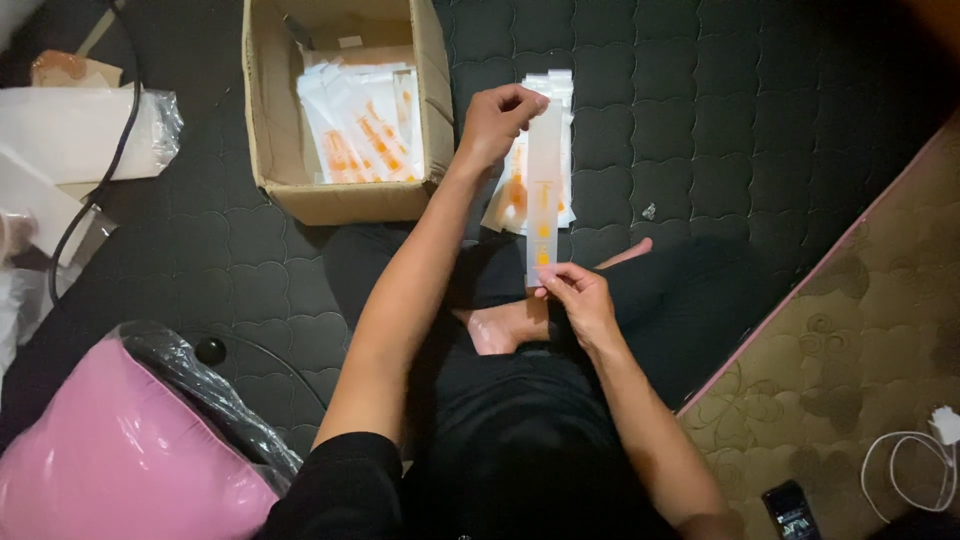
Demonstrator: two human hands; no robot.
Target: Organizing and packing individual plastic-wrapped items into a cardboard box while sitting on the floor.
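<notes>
My left hand pinches the far end of a long, narrow clear packet with orange marks on it. My right hand grips its near end, so the packet is stretched lengthwise between both hands above my lap. Under it, on the dark quilted mattress, lies a small pile of similar white and orange packets. To the left stands an open cardboard box holding several more of these packets.
A pink item in clear plastic wrap sits at the lower left. White bags and paper with a black cable lie at the far left. A phone and white charger cable rest on the patterned mat at right.
</notes>
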